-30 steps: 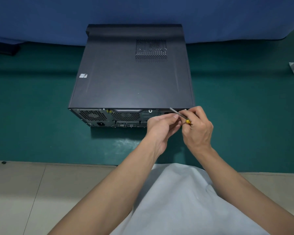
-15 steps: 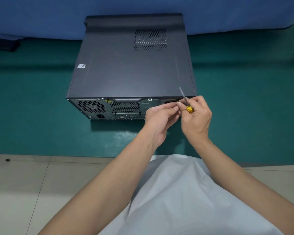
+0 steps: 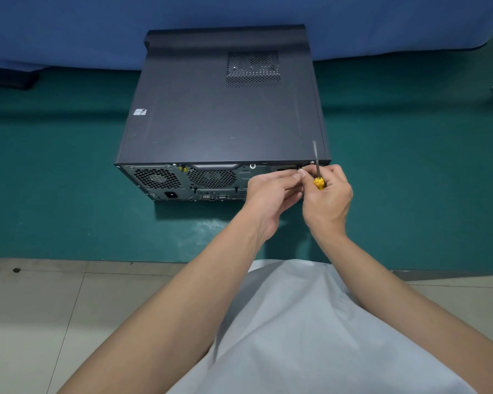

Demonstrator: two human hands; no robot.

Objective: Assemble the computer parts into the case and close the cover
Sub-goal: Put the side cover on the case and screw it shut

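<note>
Black case (image 3: 219,123) flat on green mat (image 3: 69,180), cover on, rear panel (image 3: 182,183) facing camera. Left hand (image 3: 271,194) at panel's upper right edge, fingers bunched tip to tip, touching right thumb; can't tell if pinching anything. Right hand (image 3: 328,200) just beside, fingers wrapped round yellow-handled screwdriver (image 3: 319,183), shaft pointing up across case's near right corner.

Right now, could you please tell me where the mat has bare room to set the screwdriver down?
The green mat is bare left and right of the case. Crowded: its near right corner, where the left hand and right hand meet.
</note>
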